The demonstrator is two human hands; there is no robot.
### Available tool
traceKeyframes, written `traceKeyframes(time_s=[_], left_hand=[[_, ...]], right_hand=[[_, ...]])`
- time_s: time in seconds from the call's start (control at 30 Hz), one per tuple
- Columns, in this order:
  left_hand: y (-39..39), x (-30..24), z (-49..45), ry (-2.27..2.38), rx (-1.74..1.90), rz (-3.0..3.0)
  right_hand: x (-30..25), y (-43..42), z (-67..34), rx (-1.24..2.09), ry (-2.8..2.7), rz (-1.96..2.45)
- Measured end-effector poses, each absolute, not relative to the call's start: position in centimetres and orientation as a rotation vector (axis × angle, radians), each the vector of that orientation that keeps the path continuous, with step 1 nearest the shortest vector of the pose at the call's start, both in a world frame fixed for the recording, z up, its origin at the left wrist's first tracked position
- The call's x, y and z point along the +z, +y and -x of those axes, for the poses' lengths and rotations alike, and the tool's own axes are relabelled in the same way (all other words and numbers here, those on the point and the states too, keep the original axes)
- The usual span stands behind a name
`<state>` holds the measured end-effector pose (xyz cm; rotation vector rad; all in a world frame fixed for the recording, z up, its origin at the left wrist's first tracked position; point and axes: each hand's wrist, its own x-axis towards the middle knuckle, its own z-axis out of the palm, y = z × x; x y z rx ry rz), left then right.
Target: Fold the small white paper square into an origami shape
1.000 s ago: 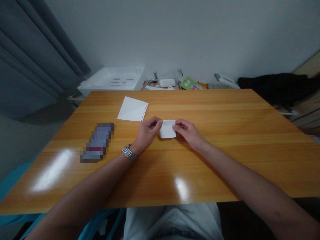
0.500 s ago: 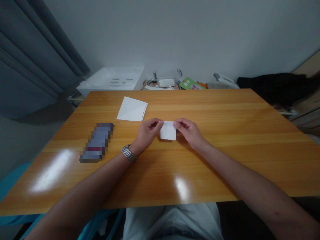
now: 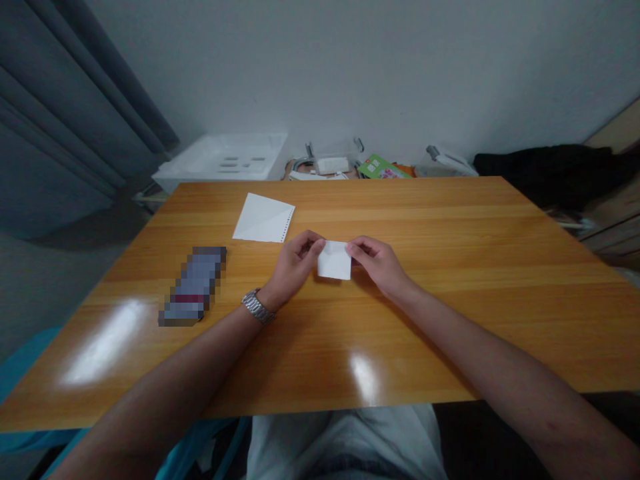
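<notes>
A small folded white paper is held just above the wooden table between both my hands. My left hand, with a metal watch on its wrist, pinches the paper's left edge with curled fingers. My right hand pinches the right edge the same way. A second white sheet with a diagonal crease and a perforated edge lies flat on the table, behind and left of my hands.
A blurred-out flat object lies on the table to the left. Behind the table stand a white plastic box, a green booklet and other clutter. Dark cloth lies at the right. A grey curtain hangs left.
Both hands stay pinched on the folded paper. The paper has tilted and shifted slightly between the fingers; its lower edge now sits a little higher.
</notes>
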<state>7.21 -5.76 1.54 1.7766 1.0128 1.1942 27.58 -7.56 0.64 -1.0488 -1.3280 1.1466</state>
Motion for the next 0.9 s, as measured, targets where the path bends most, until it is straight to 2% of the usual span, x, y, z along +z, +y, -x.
traceKeyframes(time_s=[0.4, 0.63, 0.9], left_hand=[[-5.5, 1.4, -6.8, 1.051, 1.023, -1.839], [-5.3, 1.1, -6.9, 1.017, 1.035, -1.684], [-4.9, 0.7, -7.0, 1.055, 1.082, -1.661]], right_hand=[[-0.5, -7.0, -28.5, 1.207, -1.55, 1.051], [-0.3, -6.8, -29.0, 1.078, -1.585, 1.085], [-0.1, -6.6, -29.1, 1.099, -1.531, 1.077]])
